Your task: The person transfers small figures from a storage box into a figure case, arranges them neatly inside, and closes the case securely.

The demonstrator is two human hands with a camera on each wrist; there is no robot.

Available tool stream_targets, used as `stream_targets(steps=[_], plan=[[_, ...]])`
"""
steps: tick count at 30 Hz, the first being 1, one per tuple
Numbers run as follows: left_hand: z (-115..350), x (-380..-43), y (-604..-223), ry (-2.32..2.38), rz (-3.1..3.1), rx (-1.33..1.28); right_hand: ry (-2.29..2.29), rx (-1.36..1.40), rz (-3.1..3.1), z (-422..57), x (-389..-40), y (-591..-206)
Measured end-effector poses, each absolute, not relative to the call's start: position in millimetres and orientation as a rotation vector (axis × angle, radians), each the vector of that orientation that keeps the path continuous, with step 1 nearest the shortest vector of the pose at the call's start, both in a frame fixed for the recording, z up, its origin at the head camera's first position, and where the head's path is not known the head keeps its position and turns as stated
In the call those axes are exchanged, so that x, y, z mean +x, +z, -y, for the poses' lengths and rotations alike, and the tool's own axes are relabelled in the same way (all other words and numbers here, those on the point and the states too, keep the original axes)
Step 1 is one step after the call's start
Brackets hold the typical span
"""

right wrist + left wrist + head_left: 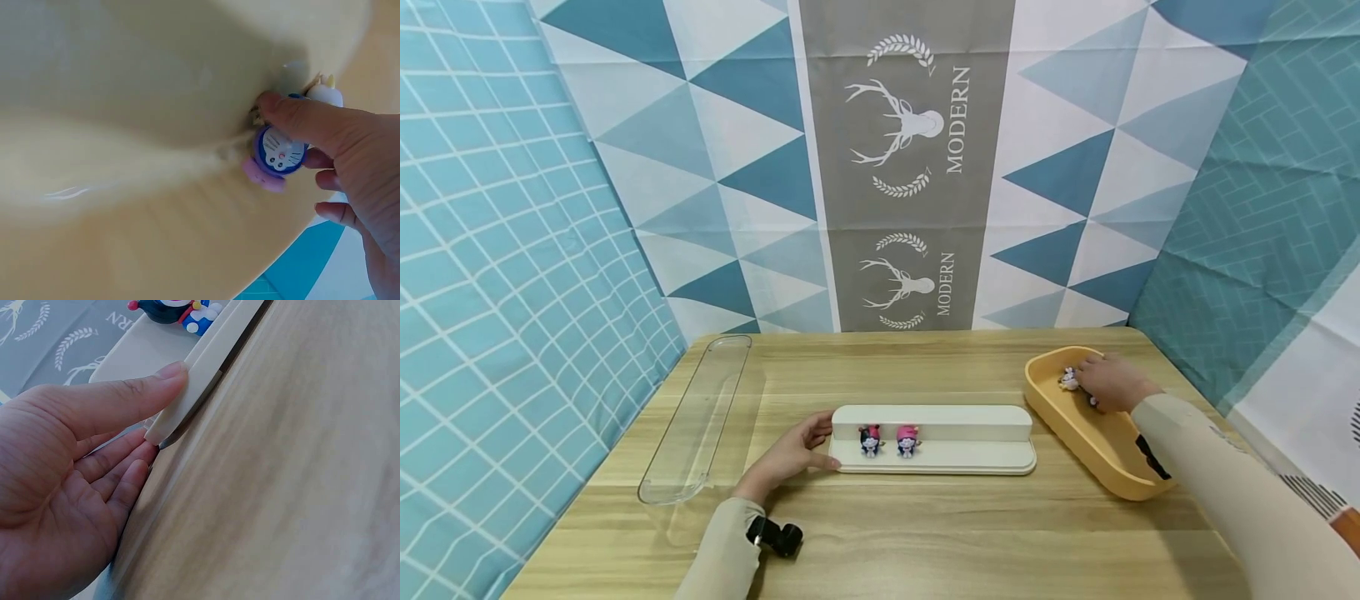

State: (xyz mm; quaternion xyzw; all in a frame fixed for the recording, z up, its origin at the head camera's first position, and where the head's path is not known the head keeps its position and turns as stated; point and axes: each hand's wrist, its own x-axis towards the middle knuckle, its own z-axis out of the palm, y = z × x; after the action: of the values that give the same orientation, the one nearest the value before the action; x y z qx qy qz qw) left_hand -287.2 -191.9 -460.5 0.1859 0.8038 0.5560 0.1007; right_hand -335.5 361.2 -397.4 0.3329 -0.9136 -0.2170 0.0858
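Observation:
My left hand [796, 447] holds the left end of a cream two-step display stand [958, 457], thumb over its front lip and fingers at its side. Two small cartoon cat figurines stand on its lower step: one with a black-and-red hat [870, 441], the other with a pink hat [907, 441]. Inside the orange tray [1138, 489], my right hand [1112, 382] pinches a blue figurine with a whiskered white face [282, 150], thumb across its body. A white-topped figurine [325, 94] lies right beside it, partly behind the thumb.
A clear plastic cover [696, 425] lies at the left of the wooden table [925, 542]. Patterned cloth [910, 167] hangs behind the table's back edge, with tiled blue cloth [490, 250] along the left side. The orange tray's raised wall surrounds the right hand.

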Motion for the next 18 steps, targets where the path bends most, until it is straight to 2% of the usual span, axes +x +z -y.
stream_targets(steps=[10, 18], plan=[[191.7, -285.7, -459.3, 1.647, -2.375, 0.562, -0.515, 1.049, 2.771, -359.1, -333.5, -395.1], [193.2, -287.2, -460.9, 1.641, -2.378, 0.57, -0.064, 1.045, 2.957, -359.5, -332.8, -385.2]])
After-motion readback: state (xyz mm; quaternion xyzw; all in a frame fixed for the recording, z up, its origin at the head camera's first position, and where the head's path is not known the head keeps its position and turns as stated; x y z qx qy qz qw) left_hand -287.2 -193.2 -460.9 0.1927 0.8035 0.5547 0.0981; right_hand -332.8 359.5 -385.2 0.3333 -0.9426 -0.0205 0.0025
